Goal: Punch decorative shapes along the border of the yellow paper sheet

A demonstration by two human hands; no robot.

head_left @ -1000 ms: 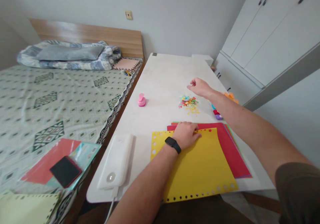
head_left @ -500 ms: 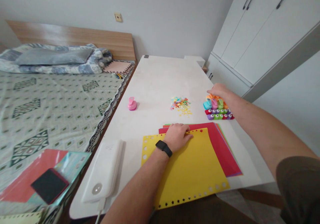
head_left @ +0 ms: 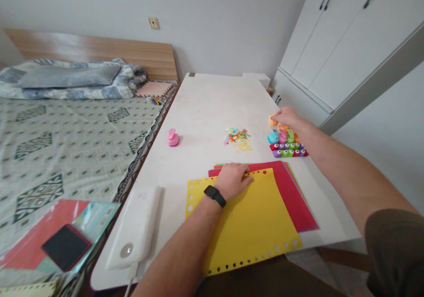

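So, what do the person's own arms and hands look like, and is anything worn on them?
Both forearms are bare, and neither the left hand nor the right hand wears a glove; no rings show. The left wrist carries a black band with a dark rectangular face. A short, dark brownish sleeve covers the right upper arm.

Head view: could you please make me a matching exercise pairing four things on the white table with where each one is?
1 pink plastic paper punch
2 yellow paper sheet with punched edges
3 small orange plastic punch
4 heap of colourful paper cut-outs

A under the left hand
B loose at mid-table
C in the right hand
D alone by the left edge of the white table

Pairs: 1-D, 2-A, 3-C, 4-B.
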